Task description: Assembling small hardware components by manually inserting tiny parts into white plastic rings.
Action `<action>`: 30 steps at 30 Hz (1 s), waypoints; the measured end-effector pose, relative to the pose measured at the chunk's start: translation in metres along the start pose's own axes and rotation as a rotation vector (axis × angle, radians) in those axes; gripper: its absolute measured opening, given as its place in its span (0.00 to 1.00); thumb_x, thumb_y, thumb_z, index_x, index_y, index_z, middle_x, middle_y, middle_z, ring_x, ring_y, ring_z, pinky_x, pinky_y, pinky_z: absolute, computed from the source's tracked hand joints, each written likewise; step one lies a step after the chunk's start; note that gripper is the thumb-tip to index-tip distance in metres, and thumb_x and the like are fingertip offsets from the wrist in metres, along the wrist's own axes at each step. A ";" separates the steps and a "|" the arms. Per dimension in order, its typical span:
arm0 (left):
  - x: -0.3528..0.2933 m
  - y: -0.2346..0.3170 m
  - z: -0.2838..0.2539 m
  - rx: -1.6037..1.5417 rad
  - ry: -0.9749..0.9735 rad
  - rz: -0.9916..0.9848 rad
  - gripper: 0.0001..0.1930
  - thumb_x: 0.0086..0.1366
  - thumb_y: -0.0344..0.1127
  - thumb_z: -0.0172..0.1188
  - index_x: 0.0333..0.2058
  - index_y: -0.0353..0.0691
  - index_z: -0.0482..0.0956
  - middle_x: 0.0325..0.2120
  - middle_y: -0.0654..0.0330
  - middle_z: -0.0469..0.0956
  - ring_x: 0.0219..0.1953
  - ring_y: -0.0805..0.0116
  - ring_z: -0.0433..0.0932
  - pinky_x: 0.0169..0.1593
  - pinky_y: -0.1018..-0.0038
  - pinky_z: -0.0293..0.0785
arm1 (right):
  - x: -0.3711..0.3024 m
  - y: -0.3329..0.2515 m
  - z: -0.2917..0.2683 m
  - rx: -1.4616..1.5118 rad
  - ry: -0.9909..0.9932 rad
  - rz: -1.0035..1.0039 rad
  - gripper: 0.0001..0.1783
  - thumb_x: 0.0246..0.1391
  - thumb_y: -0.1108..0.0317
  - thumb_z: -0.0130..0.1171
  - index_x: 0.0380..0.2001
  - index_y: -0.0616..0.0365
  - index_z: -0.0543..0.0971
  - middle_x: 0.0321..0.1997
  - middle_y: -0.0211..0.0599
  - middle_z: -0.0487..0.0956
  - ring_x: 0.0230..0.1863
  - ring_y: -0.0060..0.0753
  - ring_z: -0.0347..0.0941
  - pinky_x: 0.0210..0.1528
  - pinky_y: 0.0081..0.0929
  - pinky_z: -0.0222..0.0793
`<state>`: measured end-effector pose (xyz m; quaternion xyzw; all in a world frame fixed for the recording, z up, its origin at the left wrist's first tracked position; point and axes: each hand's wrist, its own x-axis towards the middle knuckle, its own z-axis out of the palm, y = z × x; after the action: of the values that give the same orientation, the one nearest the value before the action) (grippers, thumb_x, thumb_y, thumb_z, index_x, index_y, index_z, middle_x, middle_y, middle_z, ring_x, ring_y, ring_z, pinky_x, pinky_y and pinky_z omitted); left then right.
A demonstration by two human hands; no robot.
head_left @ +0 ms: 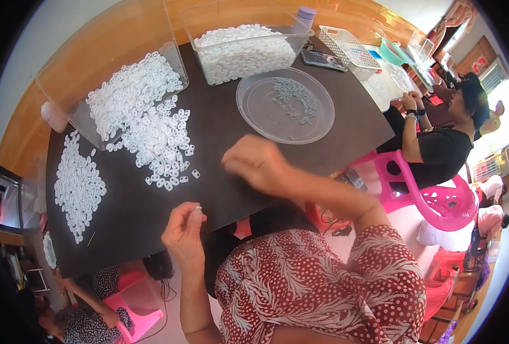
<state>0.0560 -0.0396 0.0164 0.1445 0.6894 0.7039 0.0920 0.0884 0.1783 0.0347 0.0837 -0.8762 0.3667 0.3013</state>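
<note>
My left hand (186, 232) is at the table's front edge, thumb and forefinger pinched on a small white plastic piece (199, 208), mostly hidden by the fingertips. Over the middle of the table, my right hand (255, 162) is slightly blurred, its fingers bunched together and pointing left; whatever they hold cannot be made out. Beyond it lies a round clear plastic tray (249, 117) with small thin grey metal pieces (297, 94). Left of my hands, a loose heap of white oval plastic pieces with holes (157, 140) spills from a tipped clear bin (177, 63).
A second pile of white pieces (78, 189) lies at the left on the dark table (220, 189). At the back stand a clear bin of white pieces (243, 57), a phone (324, 60) and a white basket (352, 51). A person in black (443, 143) sits right, near a pink chair (403, 178).
</note>
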 end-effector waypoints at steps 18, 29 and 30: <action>-0.004 -0.008 0.003 -0.251 0.007 -0.112 0.07 0.59 0.26 0.60 0.36 0.33 0.75 0.26 0.60 0.77 0.24 0.78 0.70 0.30 0.83 0.66 | 0.009 0.121 -0.086 -0.615 -0.008 0.203 0.06 0.41 0.72 0.56 0.25 0.58 0.80 0.26 0.45 0.77 0.34 0.51 0.73 0.37 0.43 0.68; -0.006 -0.008 0.009 -0.331 -0.039 -0.186 0.05 0.60 0.27 0.58 0.33 0.32 0.74 0.24 0.57 0.77 0.21 0.76 0.70 0.25 0.82 0.66 | -0.009 0.123 -0.102 -0.503 -0.184 0.326 0.03 0.39 0.72 0.58 0.22 0.56 0.79 0.26 0.44 0.77 0.34 0.50 0.73 0.35 0.43 0.67; -0.006 -0.008 0.010 -0.329 -0.048 -0.182 0.05 0.60 0.27 0.58 0.33 0.32 0.74 0.24 0.57 0.77 0.21 0.76 0.70 0.25 0.82 0.66 | -0.011 0.124 -0.101 -0.489 -0.202 0.310 0.03 0.38 0.72 0.58 0.22 0.55 0.79 0.26 0.44 0.77 0.34 0.50 0.73 0.35 0.43 0.68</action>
<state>0.0646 -0.0325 0.0078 0.0812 0.5728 0.7922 0.1943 0.0989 0.3364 0.0099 -0.0901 -0.9664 0.1763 0.1641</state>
